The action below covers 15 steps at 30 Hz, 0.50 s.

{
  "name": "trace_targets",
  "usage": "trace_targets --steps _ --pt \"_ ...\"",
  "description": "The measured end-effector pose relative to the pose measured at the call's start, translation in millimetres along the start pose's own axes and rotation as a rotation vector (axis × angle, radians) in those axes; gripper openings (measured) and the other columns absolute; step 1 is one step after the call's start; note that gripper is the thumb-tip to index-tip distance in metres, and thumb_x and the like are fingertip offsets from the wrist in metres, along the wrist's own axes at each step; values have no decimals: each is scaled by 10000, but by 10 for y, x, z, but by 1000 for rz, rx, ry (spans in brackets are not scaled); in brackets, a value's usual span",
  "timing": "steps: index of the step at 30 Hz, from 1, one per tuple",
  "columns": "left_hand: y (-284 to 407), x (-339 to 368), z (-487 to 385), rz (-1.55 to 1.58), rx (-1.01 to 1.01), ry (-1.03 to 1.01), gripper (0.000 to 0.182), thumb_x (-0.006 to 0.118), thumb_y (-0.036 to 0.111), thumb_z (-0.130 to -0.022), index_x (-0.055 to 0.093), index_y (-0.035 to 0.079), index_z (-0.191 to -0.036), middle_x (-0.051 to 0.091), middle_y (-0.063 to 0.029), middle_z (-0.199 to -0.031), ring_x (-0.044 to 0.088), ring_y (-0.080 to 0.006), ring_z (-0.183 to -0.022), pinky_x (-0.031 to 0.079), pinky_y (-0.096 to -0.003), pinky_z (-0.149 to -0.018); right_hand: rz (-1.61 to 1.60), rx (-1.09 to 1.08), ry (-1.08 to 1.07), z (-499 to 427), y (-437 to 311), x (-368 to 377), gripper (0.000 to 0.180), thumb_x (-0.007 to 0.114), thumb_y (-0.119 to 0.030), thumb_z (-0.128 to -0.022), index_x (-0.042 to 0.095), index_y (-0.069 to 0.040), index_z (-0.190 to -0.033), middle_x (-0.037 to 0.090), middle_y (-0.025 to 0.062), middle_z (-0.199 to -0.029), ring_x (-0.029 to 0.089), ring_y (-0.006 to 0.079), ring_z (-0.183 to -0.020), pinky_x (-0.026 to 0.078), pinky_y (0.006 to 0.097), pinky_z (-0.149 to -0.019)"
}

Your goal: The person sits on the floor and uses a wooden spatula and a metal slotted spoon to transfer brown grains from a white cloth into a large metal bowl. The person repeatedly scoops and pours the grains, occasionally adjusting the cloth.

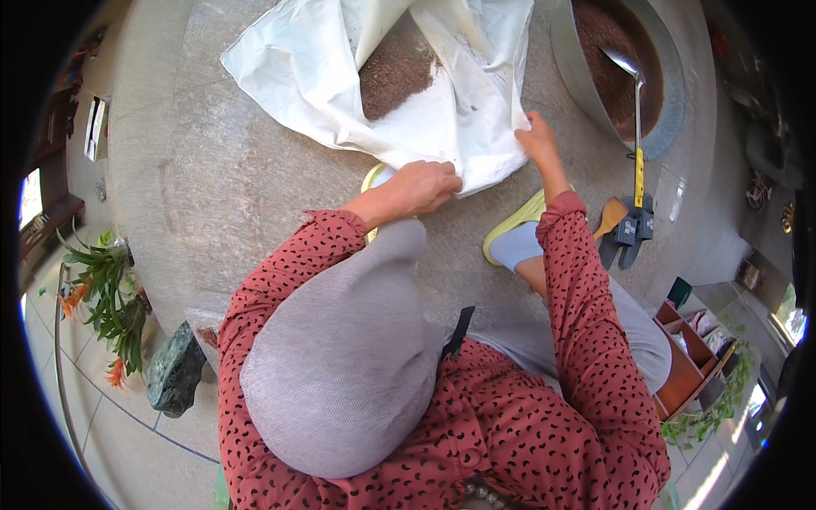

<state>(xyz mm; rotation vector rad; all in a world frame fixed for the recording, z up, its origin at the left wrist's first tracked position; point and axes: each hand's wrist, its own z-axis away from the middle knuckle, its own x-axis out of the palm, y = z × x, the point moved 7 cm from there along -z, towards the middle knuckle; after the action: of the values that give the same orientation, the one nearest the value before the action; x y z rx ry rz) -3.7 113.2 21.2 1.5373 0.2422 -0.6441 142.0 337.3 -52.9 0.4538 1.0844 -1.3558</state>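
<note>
A white woven plastic sheet or sack lies spread and creased on the stone floor, with dark reddish-brown granular material on its middle. My left hand pinches the near edge of the white sheet. My right hand grips the sheet's right edge. Right of it stands a wide metal pan holding brown granular material. A metal ladle with a yellow handle rests in the pan, its handle over the rim. The fingertips of both hands are partly hidden by folds.
My feet in yellow-green slippers are just below the sheet. Dark slippers and a wooden spatula lie below the pan. A dark green rock and potted plants stand at left; a reddish-brown compartmented box stands at right.
</note>
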Motion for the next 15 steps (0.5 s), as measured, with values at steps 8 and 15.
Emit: trace_targets --steps 8,15 --pt "-148 369 90 144 -80 -77 124 622 126 -847 600 62 -951 598 -120 -968 610 -342 -916 482 -424 -767 -263 -537 396 518 -638 -313 161 604 -106 -881 613 -80 -1039 637 129 -940 654 284 -797 513 377 -691" --pt "-224 447 138 187 -123 -100 168 609 136 -828 627 48 -971 616 -156 -964 618 -348 -909 486 -428 -786 -239 -469 139 99 -800 400 156 653 -76 -850 650 -55 -1004 661 91 -874 656 229 -777 518 333 -703"
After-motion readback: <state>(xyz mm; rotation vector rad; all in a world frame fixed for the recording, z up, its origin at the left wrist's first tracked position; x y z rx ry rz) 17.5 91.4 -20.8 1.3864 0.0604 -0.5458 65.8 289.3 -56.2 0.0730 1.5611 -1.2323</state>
